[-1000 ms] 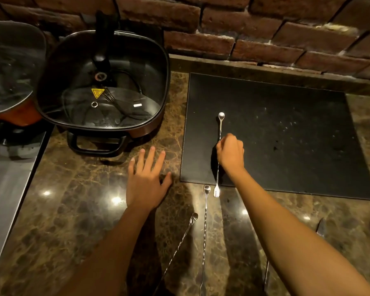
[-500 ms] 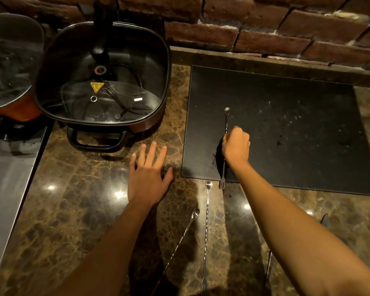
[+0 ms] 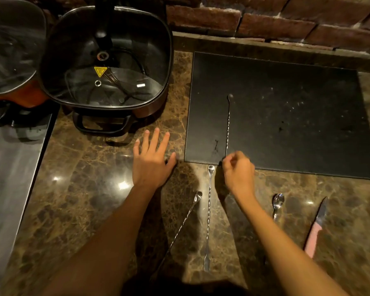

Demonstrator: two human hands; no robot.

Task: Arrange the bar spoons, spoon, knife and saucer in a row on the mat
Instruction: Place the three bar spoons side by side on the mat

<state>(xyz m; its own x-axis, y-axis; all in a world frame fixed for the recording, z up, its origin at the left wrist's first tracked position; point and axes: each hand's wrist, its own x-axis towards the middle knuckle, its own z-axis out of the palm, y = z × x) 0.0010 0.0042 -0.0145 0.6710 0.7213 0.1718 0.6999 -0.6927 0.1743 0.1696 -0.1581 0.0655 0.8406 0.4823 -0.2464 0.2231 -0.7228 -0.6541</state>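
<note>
We had 1 bar spoon point(image 3: 228, 122) lying on the black mat point(image 3: 286, 116), our right hand point(image 3: 238, 173) loosely curled at its near end, can't tell if it was pinching it. Left hand point(image 3: 152, 159) flat, fingers spread on the counter point(image 3: 83, 184). 2 more bar spoons point(image 3: 208, 212), a spoon point(image 3: 277, 205) and a pink-handled knife point(image 3: 315, 227) lay off the mat.

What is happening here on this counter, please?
A person is laying out cutlery on the black mat. One bar spoon lies on the mat near its left side, and the right hand is at its near end, fingers loosely curled. The left hand rests flat on the counter. Two more bar spoons, a small spoon and a pink-handled knife lie on the counter, not yet placed.
</note>
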